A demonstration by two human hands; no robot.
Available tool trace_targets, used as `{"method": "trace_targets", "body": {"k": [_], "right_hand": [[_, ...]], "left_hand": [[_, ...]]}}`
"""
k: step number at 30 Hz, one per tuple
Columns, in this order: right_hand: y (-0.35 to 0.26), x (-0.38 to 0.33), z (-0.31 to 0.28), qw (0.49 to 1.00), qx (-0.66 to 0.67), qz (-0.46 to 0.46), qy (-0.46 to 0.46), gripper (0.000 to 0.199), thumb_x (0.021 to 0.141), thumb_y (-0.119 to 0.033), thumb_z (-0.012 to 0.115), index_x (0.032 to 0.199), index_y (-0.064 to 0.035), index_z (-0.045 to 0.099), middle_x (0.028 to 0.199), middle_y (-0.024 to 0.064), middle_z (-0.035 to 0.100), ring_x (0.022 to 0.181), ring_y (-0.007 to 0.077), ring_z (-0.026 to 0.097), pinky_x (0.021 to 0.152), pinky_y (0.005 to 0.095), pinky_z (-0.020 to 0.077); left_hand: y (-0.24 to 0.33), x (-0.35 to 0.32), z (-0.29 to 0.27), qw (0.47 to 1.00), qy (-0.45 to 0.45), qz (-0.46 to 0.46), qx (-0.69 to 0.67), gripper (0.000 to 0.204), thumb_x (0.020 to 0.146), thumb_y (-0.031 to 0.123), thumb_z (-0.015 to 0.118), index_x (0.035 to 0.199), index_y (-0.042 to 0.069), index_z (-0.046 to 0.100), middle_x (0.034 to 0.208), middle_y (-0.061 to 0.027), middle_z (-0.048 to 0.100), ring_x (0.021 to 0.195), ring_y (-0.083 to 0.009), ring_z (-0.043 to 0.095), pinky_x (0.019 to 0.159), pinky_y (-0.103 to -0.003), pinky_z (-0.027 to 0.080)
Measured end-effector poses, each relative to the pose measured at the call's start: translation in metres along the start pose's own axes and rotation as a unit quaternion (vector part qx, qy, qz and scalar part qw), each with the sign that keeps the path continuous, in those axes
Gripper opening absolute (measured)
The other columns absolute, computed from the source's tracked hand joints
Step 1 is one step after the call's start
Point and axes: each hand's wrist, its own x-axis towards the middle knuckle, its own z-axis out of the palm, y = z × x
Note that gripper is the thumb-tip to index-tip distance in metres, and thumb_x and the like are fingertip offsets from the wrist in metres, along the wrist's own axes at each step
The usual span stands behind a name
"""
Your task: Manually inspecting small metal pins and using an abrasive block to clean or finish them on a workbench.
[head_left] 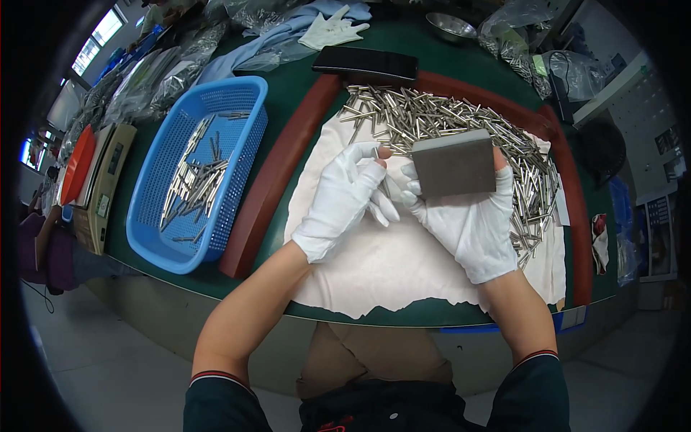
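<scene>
Gripping grey block (453, 167), right hand (468, 223).

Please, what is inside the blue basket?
The blue basket holds a loose heap of thin metal pins, lying across each other. Whether anything lies under the heap cannot be seen.
</scene>
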Motion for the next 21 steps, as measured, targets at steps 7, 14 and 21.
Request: {"method": "trace_targets", "body": {"k": [7,14,21], "right_hand": [[-0.005,-0.002,-0.001,0.955,-0.258,-0.138,0.054,0.064,0.088,-0.055,0.055,0.122,-0.0007,0.052,0.115,0.0152,0.057,0.107,0.0252,0.055,0.093,0.0406,0.0457],[-0.007,-0.001,-0.006,0.588,-0.734,-0.336,0.042,0.059,0.076,-0.034,0.075,0.118,0.0019,0.054,0.109,0.0120,0.056,0.096,0.0224,0.057,0.086,0.0322,0.0455],[0.003,-0.001,-0.006,0.493,-0.793,-0.356,-0.025,0.070,0.070,-0.040,0.078,0.122,0.0003,0.052,0.112,0.0150,0.053,0.097,0.0268,0.055,0.081,0.0336,0.0476]], "left_hand": [[0.003,-0.003,0.005,0.999,-0.042,-0.005,-0.004,0.063,0.087,-0.003,0.054,0.143,-0.003,0.026,0.086,-0.0128,0.064,0.071,-0.0172,0.066,0.066,-0.027,0.055],[0.010,-0.010,0.013,1.000,-0.014,0.003,0.010,0.069,0.084,-0.009,0.051,0.146,0.002,0.025,0.085,-0.0087,0.062,0.074,-0.0112,0.063,0.065,-0.023,0.053],[-0.009,-0.010,0.008,0.981,-0.009,0.152,0.123,0.069,0.079,-0.012,0.054,0.143,0.006,0.037,0.079,-0.0019,0.055,0.066,-0.0063,0.052,0.060,-0.022,0.044]]}}
